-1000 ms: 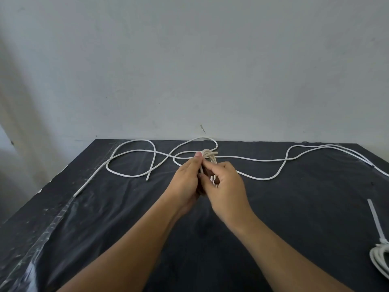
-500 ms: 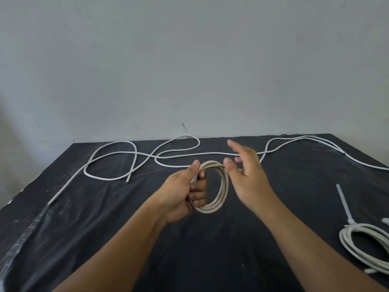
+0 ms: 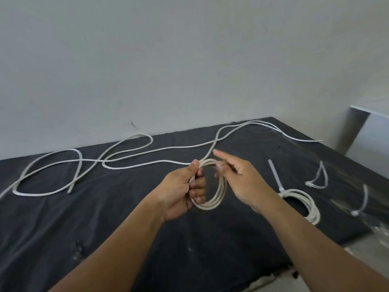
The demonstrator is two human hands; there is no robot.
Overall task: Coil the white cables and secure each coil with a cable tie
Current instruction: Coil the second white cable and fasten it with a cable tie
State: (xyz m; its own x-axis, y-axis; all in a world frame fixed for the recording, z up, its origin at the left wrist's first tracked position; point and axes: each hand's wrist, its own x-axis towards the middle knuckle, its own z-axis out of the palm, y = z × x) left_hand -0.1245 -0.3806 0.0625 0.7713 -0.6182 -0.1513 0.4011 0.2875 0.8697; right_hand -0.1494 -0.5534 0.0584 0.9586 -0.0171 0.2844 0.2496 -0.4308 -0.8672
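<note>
Item: coil (image 3: 213, 199); left hand (image 3: 179, 191) is holding it upright, grip curled round the loops. Loose cable (image 3: 147, 164) is trailing leftward from the coil's top; right hand (image 3: 242, 180), grip wide, is hovering just beside that top.

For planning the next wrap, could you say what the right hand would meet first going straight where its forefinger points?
Probably the loose white cable lying just beyond the right hand, though the hand may pass above it.

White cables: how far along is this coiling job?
Done: one tied coil lies on the table. In hand: the left hand grips a partly wound coil. Left: wind in the loose cable, then fasten it with a spare tie.
</note>
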